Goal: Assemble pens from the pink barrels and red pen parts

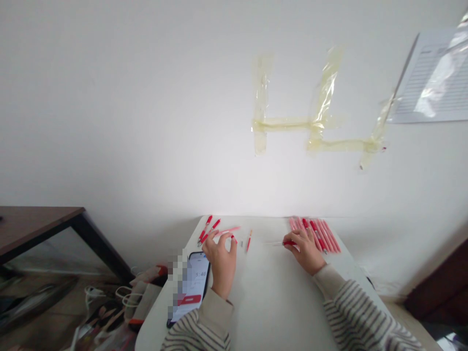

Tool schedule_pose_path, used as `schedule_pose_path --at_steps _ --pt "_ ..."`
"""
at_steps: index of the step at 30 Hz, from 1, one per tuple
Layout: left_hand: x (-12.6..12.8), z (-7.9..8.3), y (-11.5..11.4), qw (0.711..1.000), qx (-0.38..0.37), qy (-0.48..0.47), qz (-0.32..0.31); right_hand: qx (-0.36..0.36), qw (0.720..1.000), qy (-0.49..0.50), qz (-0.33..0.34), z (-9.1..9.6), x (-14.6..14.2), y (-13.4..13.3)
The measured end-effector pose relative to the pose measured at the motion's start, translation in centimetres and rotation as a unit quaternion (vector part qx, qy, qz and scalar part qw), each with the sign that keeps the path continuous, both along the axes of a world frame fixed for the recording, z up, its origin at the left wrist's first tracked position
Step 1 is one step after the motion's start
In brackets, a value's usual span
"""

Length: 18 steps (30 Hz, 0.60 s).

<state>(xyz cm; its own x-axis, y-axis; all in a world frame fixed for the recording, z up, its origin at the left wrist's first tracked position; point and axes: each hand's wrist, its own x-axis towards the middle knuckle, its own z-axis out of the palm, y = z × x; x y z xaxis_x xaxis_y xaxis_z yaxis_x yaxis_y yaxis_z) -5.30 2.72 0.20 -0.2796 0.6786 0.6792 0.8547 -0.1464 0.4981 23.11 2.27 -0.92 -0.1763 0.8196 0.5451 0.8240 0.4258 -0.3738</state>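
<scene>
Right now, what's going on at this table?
At a white table, the right hand holds a red pen part, with a thin, blurred clear piece pointing left from it. The left hand is curled at a small red piece; I can't tell if it grips it. Between the hands lies a thin orange-and-red stick. A row of red and pink pens lies by the right hand, some red pens at the far left corner, and a phone beside the left hand.

Pens [318, 235]: plastic, smooth-looking, some translucent. Tabletop [278, 302]: smooth, low sheen. Wall [127, 97]: matt. Tape strips [287, 125]: glossy plastic, crinkled. Sheet [409, 83]: paper, shiny plastic across it. Sleeves [365, 312]: soft matt cloth. Phone screen [196, 287]: smooth, glass-like. Desk top [40, 222]: wood-look, dull.
</scene>
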Motion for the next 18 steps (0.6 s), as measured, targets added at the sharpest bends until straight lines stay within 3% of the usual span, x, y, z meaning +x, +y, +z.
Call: schedule_pose_path --at_steps 8,18 --pt "0.3 0.8 -1.2 0.993 -0.088 0.053 0.057 -0.002 1.0 0.0 0.002 0.1 0.0 0.0" --pt "0.3 1.2 -1.7 0.987 -0.131 0.057 0.072 0.007 1.0 -0.002 0.005 0.2 0.0 -0.1"
